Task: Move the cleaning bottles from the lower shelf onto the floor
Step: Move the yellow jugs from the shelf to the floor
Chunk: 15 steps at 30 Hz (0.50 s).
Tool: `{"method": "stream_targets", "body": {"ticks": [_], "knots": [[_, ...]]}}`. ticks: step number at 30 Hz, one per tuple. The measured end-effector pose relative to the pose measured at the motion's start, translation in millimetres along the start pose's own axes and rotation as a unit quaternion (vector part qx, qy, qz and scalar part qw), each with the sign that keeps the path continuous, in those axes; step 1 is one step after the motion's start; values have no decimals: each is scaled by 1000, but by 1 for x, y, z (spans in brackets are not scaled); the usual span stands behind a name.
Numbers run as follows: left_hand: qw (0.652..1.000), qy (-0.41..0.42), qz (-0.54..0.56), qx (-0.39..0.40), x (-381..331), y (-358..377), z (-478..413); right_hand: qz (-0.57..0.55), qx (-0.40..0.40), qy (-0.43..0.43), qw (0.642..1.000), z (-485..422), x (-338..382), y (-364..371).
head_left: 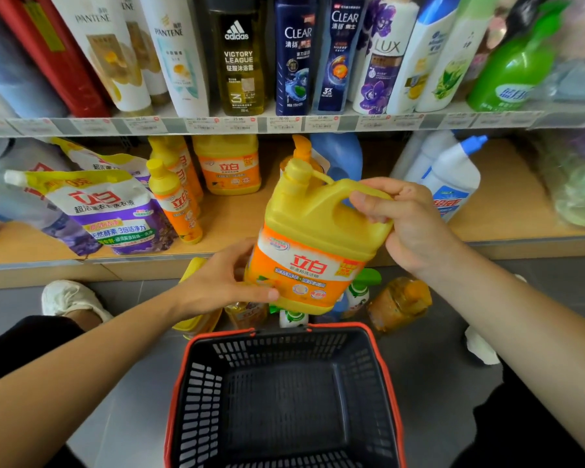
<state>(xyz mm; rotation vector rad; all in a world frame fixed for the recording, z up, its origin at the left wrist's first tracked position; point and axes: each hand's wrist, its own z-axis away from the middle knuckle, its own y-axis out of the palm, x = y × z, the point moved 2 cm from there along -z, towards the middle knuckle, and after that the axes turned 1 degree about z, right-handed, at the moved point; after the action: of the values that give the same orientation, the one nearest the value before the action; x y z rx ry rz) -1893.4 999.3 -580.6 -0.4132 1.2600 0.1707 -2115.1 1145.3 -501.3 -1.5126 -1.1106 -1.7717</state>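
A big yellow jug (pixel 313 244) with an orange label hangs in the air in front of the lower shelf (pixel 507 211). My right hand (pixel 402 221) grips its handle from the right. My left hand (pixel 223 282) holds the jug's lower left side, thumb on the label. Below the jug, on the grey floor (pixel 429 359), stand several bottles: an orange one (pixel 399 302), small green-capped white ones (pixel 360 292), and a yellow one (pixel 196 319), partly hidden by the jug. On the shelf remain slim yellow bottles (pixel 174 197), another yellow jug (pixel 230 163), a blue jug (pixel 341 153) and white bottles (pixel 453 177).
A dark plastic shopping basket (pixel 284 336) with a red rim sits on the floor right below my arms. Detergent pouches (pixel 105 211) lie at the shelf's left. The upper shelf (pixel 250 125) carries shampoo bottles. My white shoes (pixel 71 298) flank the floor bottles.
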Motion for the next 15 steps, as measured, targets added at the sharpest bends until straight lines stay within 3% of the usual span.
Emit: {"method": "stream_targets", "body": {"ticks": [9,15], "knots": [[997,30,69,-19,-2,-4,-4,5,-1,-5,1000,-6,0,-17],[978,126,-23,-164,-25,-12,7,175,-22,-36,984,-10,0,-36]]}}
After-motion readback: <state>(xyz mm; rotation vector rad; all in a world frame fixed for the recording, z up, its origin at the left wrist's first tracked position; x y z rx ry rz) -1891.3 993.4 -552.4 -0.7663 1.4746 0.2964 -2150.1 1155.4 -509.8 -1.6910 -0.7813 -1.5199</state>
